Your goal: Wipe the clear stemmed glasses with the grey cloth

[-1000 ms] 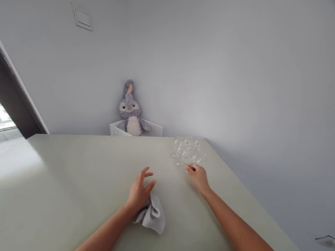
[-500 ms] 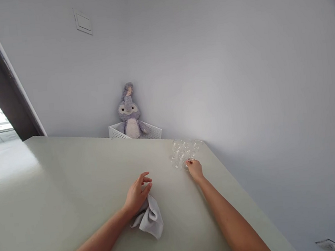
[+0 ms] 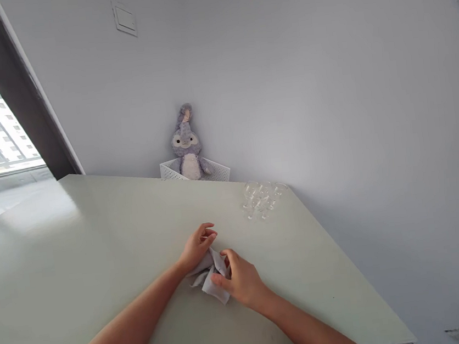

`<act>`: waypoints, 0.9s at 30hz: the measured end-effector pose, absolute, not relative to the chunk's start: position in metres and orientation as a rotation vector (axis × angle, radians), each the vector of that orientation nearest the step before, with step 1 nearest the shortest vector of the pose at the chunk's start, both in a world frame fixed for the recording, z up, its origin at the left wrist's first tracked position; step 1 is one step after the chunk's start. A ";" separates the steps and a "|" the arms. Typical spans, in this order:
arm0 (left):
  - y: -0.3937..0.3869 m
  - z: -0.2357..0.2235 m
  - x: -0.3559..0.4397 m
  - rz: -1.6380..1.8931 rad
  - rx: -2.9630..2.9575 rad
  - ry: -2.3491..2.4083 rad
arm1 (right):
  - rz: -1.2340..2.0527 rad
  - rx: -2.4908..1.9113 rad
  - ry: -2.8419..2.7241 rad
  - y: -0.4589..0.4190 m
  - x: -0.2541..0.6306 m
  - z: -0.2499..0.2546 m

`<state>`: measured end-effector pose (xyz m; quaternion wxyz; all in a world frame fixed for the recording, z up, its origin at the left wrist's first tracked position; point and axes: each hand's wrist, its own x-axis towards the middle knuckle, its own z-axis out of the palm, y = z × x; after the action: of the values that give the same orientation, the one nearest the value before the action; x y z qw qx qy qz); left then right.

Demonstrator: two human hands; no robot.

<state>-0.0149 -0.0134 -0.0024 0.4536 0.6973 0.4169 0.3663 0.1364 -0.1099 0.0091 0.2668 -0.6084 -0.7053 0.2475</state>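
A crumpled pale grey cloth (image 3: 217,290) lies on the table in front of me. My left hand (image 3: 199,246) rests at its upper left edge, fingers loosely bent and apart, holding nothing. From the right, my right hand (image 3: 242,281) reaches the cloth; its thumb lies over the cloth's right side and its forefinger is spread away from the thumb. I cannot tell how firmly it touches the fabric. Several small clear glass vessels (image 3: 262,197) stand close together near the far right corner, apart from both hands.
The pale glossy table (image 3: 115,229) has its right edge along a grey wall. Beyond the back edge, a plush rabbit (image 3: 188,153) sits in a white perforated basket (image 3: 218,172). A light switch (image 3: 125,19) is on the wall, and a dark frame (image 3: 17,91) borders a bright window at left.
My right hand has left the glass vessels and come back to the cloth's right side. My left hand stays by the cloth. The view has shifted slightly.
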 end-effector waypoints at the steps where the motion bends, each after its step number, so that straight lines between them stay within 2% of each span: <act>1: -0.012 0.001 -0.021 0.808 1.768 0.971 | 0.667 -1.695 -1.920 -0.109 0.134 0.007; 5: -0.001 0.012 -0.046 0.454 2.059 0.951 | 0.759 -1.713 -1.850 -0.093 0.151 0.001; 8: 0.004 0.023 -0.049 0.521 2.295 1.057 | 0.776 -1.625 -1.801 -0.089 0.174 0.009; 10: 0.005 0.035 -0.041 0.720 2.447 1.065 | 0.626 -1.640 -1.808 -0.094 0.185 0.022; 13: 0.003 0.057 -0.028 1.057 2.605 1.039 | 0.174 -1.694 -1.830 -0.109 0.188 0.044; 16: 0.003 0.071 -0.026 1.180 2.672 1.118 | -0.126 -1.621 -1.958 -0.130 0.175 0.060; 22: -0.004 0.048 -0.030 1.036 2.536 1.556 | 0.154 -1.418 -2.198 -0.154 0.152 0.061; 24: -0.018 0.030 -0.021 0.919 2.508 1.510 | 0.212 -1.471 -2.156 -0.147 0.155 0.054; 27: -0.044 0.000 -0.001 0.530 2.611 1.319 | 0.275 -1.576 -2.101 -0.129 0.165 0.037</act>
<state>-0.0011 -0.0444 0.0003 0.0844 0.8751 0.4422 0.1778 0.1650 -0.1286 0.0373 0.2478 -0.5783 -0.7707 0.1008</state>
